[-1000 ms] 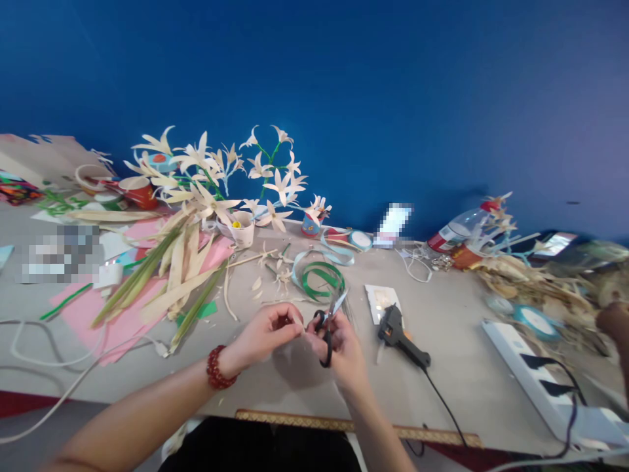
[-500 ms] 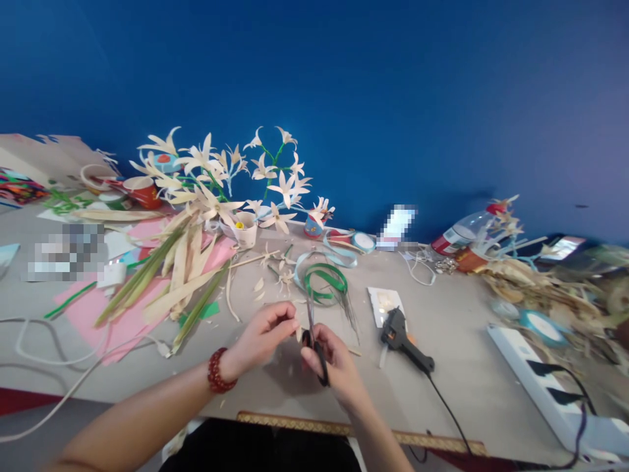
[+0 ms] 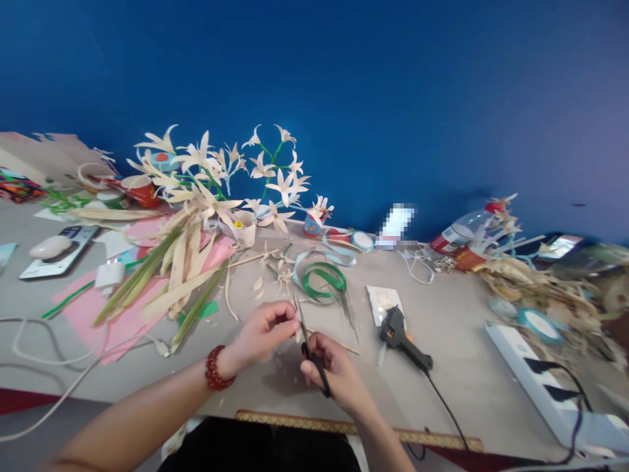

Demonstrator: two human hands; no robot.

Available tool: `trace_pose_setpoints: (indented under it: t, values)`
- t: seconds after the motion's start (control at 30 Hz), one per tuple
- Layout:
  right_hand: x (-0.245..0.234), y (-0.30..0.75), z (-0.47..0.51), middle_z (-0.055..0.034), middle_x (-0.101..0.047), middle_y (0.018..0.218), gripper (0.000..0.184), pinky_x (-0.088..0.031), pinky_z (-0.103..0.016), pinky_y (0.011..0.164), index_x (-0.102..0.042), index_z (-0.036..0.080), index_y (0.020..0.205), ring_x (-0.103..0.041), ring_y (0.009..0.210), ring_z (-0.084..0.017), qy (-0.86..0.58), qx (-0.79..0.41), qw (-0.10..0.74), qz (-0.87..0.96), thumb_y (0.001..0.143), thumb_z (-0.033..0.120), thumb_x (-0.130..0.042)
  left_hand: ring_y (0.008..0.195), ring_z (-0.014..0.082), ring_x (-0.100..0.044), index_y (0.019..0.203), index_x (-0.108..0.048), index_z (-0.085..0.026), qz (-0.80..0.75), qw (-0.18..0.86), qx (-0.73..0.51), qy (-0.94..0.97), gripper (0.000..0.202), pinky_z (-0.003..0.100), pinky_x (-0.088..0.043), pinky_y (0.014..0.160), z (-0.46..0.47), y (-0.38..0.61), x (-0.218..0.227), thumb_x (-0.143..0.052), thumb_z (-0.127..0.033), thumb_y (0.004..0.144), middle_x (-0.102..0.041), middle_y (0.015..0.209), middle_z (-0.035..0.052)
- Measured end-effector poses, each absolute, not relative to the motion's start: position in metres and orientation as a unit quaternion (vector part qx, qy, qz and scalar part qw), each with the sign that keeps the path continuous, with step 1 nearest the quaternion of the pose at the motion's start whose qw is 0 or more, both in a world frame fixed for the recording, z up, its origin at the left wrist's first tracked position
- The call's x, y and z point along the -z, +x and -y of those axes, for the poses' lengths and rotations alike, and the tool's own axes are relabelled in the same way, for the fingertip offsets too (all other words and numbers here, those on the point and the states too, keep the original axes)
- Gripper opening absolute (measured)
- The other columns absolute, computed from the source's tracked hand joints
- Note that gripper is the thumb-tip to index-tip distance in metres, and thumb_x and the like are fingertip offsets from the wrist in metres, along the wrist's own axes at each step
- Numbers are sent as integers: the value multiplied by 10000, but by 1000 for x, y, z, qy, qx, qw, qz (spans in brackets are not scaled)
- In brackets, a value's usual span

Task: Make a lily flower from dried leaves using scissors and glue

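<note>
My left hand (image 3: 268, 330), with a red bead bracelet (image 3: 215, 368) on its wrist, is closed in a pinch on a small pale husk piece (image 3: 298, 335). Black-handled scissors (image 3: 322, 375) are in my right hand (image 3: 337, 368), fingers wrapped round the handles. Their blades are parted a little and point up and left, right beside the left fingertips and the husk piece. Whether the blades touch it I cannot tell. Just beyond the hands lie a green ribbon coil (image 3: 324, 280), thin wires (image 3: 350, 308) and small husk petals (image 3: 258, 284).
A black glue gun (image 3: 405, 341) with its cord lies to the right, near a white power strip (image 3: 533, 387). Long husks (image 3: 189, 269) and pink paper (image 3: 88, 321) cover the left side. Husk flowers (image 3: 213, 203) in cups stand at the back, against a blue wall (image 3: 344, 98).
The scissors have swung leftward, from nearly upright to slanting toward the left fingertips, and their blades now show apart. My left hand has barely moved.
</note>
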State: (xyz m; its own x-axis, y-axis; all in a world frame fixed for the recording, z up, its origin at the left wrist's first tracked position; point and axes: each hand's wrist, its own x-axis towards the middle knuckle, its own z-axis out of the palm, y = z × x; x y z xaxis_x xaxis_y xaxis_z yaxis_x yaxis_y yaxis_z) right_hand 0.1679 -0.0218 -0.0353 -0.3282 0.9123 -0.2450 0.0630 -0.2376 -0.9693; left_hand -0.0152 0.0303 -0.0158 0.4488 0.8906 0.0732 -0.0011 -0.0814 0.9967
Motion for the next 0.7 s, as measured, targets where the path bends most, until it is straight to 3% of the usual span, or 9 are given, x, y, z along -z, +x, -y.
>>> trace_pose_setpoints:
  t: [0.2, 0.47, 0.7]
  values:
    - [33, 166, 22, 69, -456, 570, 498, -304, -197, 466, -424, 213, 723, -411, 498, -85, -480, -636, 340, 499, 647, 554, -779, 631, 116, -433, 674, -497, -160, -358, 583, -378, 623, 274, 229, -352, 599, -30, -15, 13, -560, -350, 861, -469, 660, -15]
    - [35, 164, 22, 70, -462, 540, 525, -291, -198, 456, -420, 210, 718, -405, 474, -81, -484, -637, 340, 495, 651, 618, -743, 630, 116, -449, 683, -494, -161, -355, 601, -380, 607, 277, 230, -363, 608, -30, -14, 13, -566, -362, 859, -478, 654, -16]
    - [36, 166, 22, 76, -463, 542, 514, -293, -199, 453, -418, 212, 713, -409, 460, -77, -480, -643, 341, 490, 643, 581, -769, 622, 114, -439, 675, -482, -165, -354, 601, -380, 607, 274, 226, -347, 588, -30, -15, 13, -571, -351, 856, -471, 647, -19]
